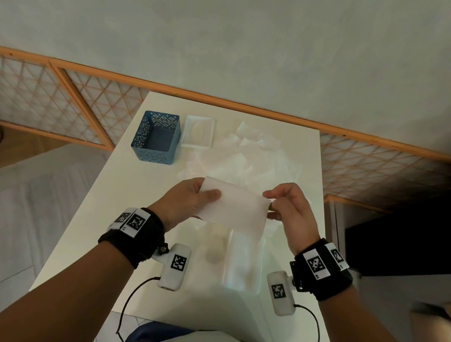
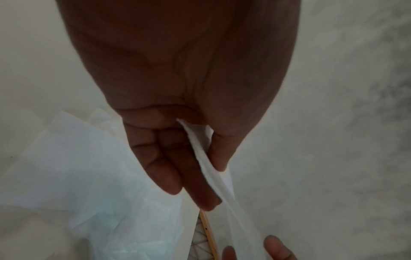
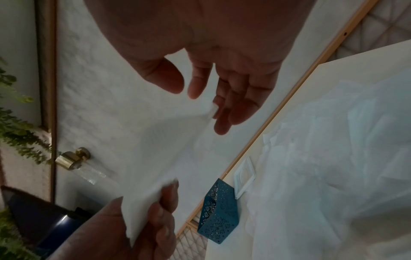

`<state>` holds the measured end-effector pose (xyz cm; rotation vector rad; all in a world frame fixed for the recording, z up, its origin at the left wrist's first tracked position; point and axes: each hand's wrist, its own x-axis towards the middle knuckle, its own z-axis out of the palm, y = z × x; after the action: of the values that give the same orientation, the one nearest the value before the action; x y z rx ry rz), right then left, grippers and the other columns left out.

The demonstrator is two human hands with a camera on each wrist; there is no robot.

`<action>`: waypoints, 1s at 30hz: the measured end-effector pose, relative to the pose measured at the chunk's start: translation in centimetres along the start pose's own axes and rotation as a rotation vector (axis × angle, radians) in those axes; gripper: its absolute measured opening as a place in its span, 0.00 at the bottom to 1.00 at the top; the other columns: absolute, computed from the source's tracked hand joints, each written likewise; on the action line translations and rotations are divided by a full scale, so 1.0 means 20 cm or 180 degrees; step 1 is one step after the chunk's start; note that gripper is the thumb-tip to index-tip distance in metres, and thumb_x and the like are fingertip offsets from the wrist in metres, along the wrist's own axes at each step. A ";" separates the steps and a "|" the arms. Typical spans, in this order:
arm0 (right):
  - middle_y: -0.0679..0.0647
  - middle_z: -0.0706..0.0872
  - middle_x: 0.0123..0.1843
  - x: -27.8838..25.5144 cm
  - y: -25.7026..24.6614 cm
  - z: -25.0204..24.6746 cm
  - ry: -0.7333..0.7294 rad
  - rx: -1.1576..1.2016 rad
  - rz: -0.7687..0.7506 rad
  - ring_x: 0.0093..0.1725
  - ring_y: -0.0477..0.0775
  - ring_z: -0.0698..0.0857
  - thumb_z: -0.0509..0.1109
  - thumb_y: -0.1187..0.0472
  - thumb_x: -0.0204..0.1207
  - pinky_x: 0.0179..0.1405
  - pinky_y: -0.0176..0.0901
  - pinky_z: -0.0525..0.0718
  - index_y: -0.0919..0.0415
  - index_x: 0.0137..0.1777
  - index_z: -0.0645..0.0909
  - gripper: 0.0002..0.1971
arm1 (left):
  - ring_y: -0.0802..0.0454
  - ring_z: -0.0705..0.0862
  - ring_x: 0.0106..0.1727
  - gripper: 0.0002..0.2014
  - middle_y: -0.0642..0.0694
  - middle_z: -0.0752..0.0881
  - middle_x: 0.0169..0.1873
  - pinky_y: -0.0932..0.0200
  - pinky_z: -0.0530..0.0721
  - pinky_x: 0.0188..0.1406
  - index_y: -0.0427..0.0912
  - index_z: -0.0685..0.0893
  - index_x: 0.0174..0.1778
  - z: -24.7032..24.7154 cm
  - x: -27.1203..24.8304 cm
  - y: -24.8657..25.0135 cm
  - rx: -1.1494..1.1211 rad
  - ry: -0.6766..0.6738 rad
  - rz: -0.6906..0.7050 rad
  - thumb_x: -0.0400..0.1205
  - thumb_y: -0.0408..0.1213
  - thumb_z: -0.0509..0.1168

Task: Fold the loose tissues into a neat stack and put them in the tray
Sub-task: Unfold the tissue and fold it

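I hold one white tissue [image 1: 234,210] stretched in the air between both hands, above the white table [image 1: 119,218]. My left hand [image 1: 208,193] pinches its left edge, thumb on top; the left wrist view shows the tissue [image 2: 213,172] squeezed between thumb and fingers [image 2: 169,176]. My right hand [image 1: 270,204] pinches the right edge with curled fingers; in the right wrist view the tissue's corner [image 3: 212,110] sits at the fingers [image 3: 224,114], thumb apart. A pile of loose tissues [image 1: 245,158] lies behind the hands. A shallow white tray [image 1: 198,131] sits at the back.
A blue perforated basket [image 1: 156,136] stands left of the white tray, near the table's far edge. A pale flat rectangle [image 1: 243,262] lies on the table below the held tissue. An orange-framed lattice screen [image 1: 67,99] runs behind the table.
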<state>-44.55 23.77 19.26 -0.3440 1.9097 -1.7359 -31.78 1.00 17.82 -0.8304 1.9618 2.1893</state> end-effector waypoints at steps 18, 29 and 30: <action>0.42 0.82 0.32 -0.17 0.24 0.00 -0.0044 -0.1448 -0.0016 0.29 0.41 0.77 0.75 0.62 0.81 0.31 0.29 0.76 0.49 0.47 0.83 0.06 | 0.47 0.85 0.39 0.28 0.42 0.83 0.39 0.50 0.82 0.44 0.41 0.78 0.45 0.11 0.06 -0.21 0.0949 0.0762 -0.0834 0.82 0.67 0.70; 0.37 0.79 0.48 -0.31 0.44 -0.01 -0.0509 -0.2298 -0.0763 0.43 0.36 0.81 0.74 0.59 0.74 0.41 0.24 0.75 0.45 0.50 0.84 0.08 | 0.47 0.93 0.44 0.18 0.42 0.94 0.46 0.41 0.93 0.61 0.36 0.89 0.60 0.31 0.09 -0.33 -0.0008 0.0005 -0.1448 0.85 0.48 0.75; 0.36 0.79 0.49 -0.32 0.46 -0.01 -0.0559 -0.2294 -0.0693 0.43 0.37 0.81 0.74 0.55 0.73 0.42 0.25 0.76 0.44 0.50 0.84 0.08 | 0.46 0.94 0.48 0.15 0.42 0.95 0.49 0.41 0.92 0.63 0.36 0.89 0.62 0.32 0.10 -0.35 -0.0024 -0.0048 -0.1361 0.86 0.43 0.73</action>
<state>-37.83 28.57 11.62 -0.9580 2.3688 -1.0214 -32.68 7.65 10.80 -1.1090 1.5848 1.9444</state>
